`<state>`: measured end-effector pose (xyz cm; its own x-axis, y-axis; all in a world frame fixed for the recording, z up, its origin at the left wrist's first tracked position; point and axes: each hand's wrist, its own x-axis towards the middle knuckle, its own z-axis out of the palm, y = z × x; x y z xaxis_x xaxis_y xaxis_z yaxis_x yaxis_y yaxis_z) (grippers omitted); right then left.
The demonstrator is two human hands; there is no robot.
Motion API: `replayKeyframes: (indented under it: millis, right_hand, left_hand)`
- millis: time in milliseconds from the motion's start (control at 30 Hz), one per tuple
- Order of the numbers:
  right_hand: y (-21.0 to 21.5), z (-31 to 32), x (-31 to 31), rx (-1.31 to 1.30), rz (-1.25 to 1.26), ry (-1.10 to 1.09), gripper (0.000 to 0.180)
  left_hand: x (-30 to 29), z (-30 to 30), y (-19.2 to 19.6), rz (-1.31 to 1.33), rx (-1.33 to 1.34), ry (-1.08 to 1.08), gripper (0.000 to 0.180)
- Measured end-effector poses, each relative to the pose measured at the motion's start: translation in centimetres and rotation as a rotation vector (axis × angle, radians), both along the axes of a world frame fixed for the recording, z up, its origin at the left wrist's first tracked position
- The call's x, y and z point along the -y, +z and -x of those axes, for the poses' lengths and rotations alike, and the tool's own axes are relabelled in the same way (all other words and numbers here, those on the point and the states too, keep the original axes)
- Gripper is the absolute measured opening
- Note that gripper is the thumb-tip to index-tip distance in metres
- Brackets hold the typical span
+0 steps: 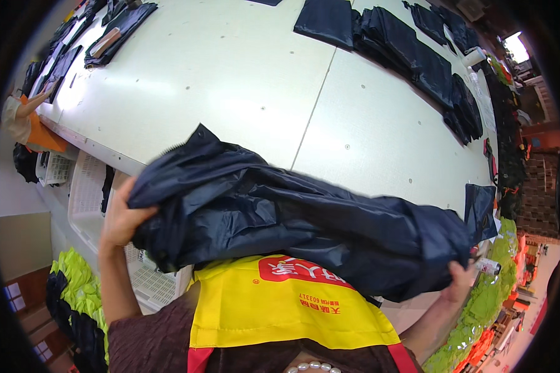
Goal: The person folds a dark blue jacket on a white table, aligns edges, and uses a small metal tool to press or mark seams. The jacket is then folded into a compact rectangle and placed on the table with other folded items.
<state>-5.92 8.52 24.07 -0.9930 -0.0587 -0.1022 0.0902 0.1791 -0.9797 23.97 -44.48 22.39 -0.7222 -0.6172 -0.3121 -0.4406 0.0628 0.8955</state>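
Observation:
A dark navy, shiny waterproof garment (pixel 292 214) stretches between my two hands, bunched and creased, above the near edge of the table. My left hand (pixel 126 214) grips its left end, with the thumb against the fabric and some fingers hidden behind it. At the other end, my right hand (pixel 458 281) holds the lower right corner; most of its fingers are hidden by the cloth. A toothed edge like a zip and a pointed corner with a small round fitting stand up at the garment's upper left.
Folded dark garments (pixel 404 53) lie in a row across the white table (pixel 242 81). Another dark pile (pixel 121 31) is at the far left, near a person in an orange apron (pixel 40 133). White plastic crates (pixel 87 193) stand left; lime-yellow garments (pixel 78 286) heap beyond.

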Motion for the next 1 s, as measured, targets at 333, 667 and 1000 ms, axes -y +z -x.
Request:
replayKeyframes:
  millis: [333,667,1000]
  right_hand:
    - [15.8,31.8,-0.8,-0.884,-0.912,0.138,0.055]
    - [-5.1,4.8,17.5,-0.978,-0.532,0.501,0.033]
    - [-23.6,-1.4,12.0,-0.351,-0.595,0.39,0.02]
  left_hand:
    - [6.7,23.3,11.8,0.792,-0.454,0.013,0.072]
    - [11.0,16.3,-10.1,0.707,-0.267,-0.095,0.04]
    - [1.4,9.2,-17.6,0.93,-0.144,-0.07,0.062]
